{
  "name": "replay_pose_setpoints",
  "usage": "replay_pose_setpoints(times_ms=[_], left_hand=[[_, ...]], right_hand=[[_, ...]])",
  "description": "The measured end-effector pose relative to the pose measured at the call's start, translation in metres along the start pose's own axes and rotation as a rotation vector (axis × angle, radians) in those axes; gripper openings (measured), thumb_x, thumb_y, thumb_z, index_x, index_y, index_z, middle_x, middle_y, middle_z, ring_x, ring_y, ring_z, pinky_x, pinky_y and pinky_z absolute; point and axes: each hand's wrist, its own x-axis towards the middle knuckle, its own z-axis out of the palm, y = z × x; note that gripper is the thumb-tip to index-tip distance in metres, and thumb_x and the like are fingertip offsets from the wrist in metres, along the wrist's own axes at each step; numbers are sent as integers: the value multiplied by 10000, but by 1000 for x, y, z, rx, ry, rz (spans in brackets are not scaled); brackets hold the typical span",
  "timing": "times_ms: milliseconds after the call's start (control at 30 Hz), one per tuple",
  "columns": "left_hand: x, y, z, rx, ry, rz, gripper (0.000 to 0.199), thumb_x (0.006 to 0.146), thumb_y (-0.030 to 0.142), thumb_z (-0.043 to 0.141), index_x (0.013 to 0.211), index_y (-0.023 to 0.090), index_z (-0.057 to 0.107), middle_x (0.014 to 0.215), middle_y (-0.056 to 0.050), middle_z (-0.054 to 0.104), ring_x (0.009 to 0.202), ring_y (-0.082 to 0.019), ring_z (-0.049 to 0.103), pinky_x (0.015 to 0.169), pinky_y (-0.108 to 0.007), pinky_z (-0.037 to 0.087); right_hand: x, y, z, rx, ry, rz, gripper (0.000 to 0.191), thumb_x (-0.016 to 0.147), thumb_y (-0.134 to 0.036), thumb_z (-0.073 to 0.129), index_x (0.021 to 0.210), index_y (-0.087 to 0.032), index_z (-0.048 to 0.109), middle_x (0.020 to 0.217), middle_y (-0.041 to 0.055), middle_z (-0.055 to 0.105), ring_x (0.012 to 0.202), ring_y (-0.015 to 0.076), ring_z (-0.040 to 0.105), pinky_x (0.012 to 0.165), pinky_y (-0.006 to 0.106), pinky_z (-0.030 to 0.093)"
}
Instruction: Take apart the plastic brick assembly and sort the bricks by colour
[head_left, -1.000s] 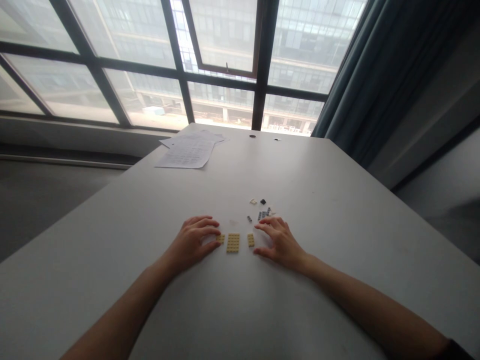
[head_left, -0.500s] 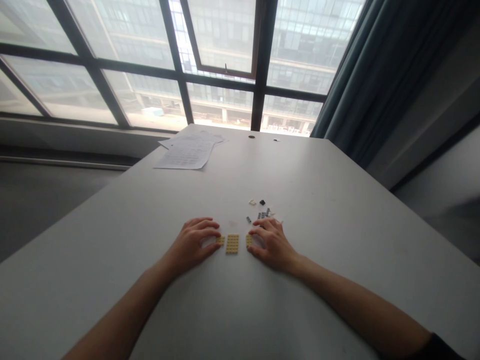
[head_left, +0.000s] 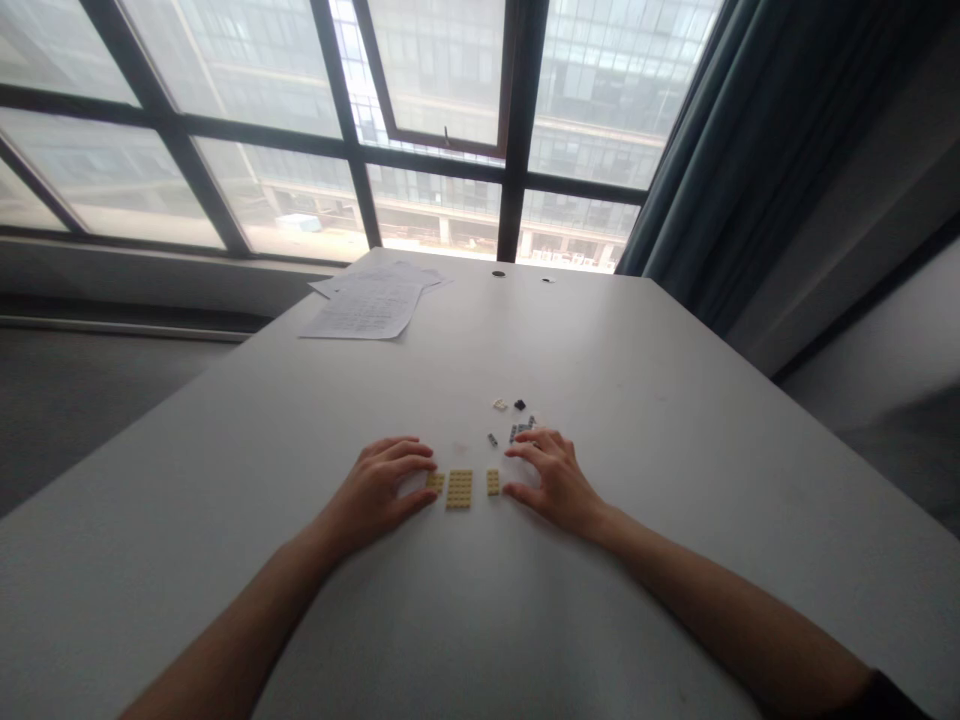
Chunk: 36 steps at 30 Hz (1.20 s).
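Note:
Flat on the table lies a larger tan building-brick plate (head_left: pixel 460 489), its studs facing up. To its left, my left hand (head_left: pixel 388 482) pinches a small tan brick (head_left: pixel 436 483) by its edges, between the thumb and fingertips. A second small tan brick (head_left: pixel 493 482) sits on the right of the plate, with a gap between them. Just right of that brick, my right hand (head_left: pixel 553 478) is open with thumb and fingers apart, holding nothing. Beyond its fingertips lie several grey bricks (head_left: pixel 523 430), partly hidden by the hand.
A single small grey brick (head_left: pixel 492 440), a white piece (head_left: pixel 499 404) and a black piece (head_left: pixel 520 405) lie farther back. Printed papers (head_left: pixel 364 308) rest at the far left of the white table (head_left: pixel 480 620). Windows and a dark curtain (head_left: pixel 697 180) stand behind.
My right hand has let go of the small tan brick and drawn slightly to the right. My left hand keeps its hold. The view has shifted slightly.

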Motion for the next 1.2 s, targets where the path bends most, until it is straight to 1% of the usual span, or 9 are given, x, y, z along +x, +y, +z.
replay_pose_setpoints(times_ms=[100, 200, 333, 467, 633, 767, 867, 967, 1200], left_hand=[[0, -1, 0, -6, 10, 1, 371, 787, 512, 623, 1042, 249, 682, 1120, -67, 677, 1116, -264, 566, 994, -420, 411], [3, 1, 0, -19, 53, -25, 390, 788, 520, 626, 1064, 247, 668, 1124, -69, 673, 1119, -263, 565, 992, -428, 414], [14, 12, 0, -47, 151, -34, 402, 795, 525, 615, 1069, 235, 662, 1135, -81, 664, 1120, -268, 564, 971, -434, 430], [31, 30, -1, -35, 191, 16, 333, 814, 480, 609, 1034, 237, 670, 1112, -71, 672, 1110, -260, 567, 963, -435, 422], [40, 46, 5, -12, 262, 77, 246, 840, 395, 601, 1008, 228, 666, 1086, -64, 676, 1103, -247, 565, 956, -432, 408], [34, 45, 12, -21, 310, 116, 187, 848, 340, 599, 981, 225, 665, 1063, -58, 678, 1077, -227, 577, 935, -402, 420], [30, 43, 13, -13, 336, 123, 155, 849, 311, 596, 956, 222, 665, 1041, -55, 681, 1067, -224, 581, 929, -395, 422], [28, 41, 12, 12, 372, 123, 147, 852, 288, 589, 953, 215, 667, 1027, -58, 683, 1045, -224, 589, 918, -394, 425], [29, 42, 16, 41, 393, 147, 144, 854, 258, 577, 962, 218, 663, 1005, -51, 687, 1026, -212, 595, 913, -385, 428]], right_hand=[[4, 19, -19, -32, 56, 62, 333, 768, -317, 707, 1084, -233, 645, 1218, 81, 582, 1173, 263, 465, 1003, 452, 313], [12, 39, -34, -45, 115, 184, 270, 793, -303, 668, 1046, -212, 659, 1165, 80, 614, 1117, 253, 512, 980, 429, 349], [29, 51, -33, -43, 108, 281, 286, 783, -328, 666, 1036, -193, 672, 1115, 82, 639, 1073, 245, 542, 943, 390, 385], [49, 48, -16, -78, 39, 273, 359, 744, -378, 701, 1058, -203, 678, 1132, 77, 640, 1079, 267, 532, 920, 401, 383], [59, 45, -6, -122, 25, 246, 256, 732, -333, 711, 956, -207, 705, 1076, 72, 656, 1044, 275, 531, 885, 414, 379], [55, 46, -8, -110, 74, 191, 154, 811, -273, 644, 945, -223, 698, 1095, 53, 647, 1081, 241, 507, 933, 400, 352], [50, 48, -13, -80, 112, 120, 174, 840, -254, 612, 995, -221, 684, 1130, 58, 637, 1103, 236, 497, 959, 407, 344], [45, 53, -19, -23, 130, 108, 221, 848, -243, 586, 1050, -204, 666, 1124, 72, 644, 1085, 230, 521, 964, 402, 365], [45, 56, -22, 18, -19, 72, 375, 720, -151, 655, 1089, -218, 654, 1087, 59, 681, 1069, 228, 560, 957, 387, 399]])
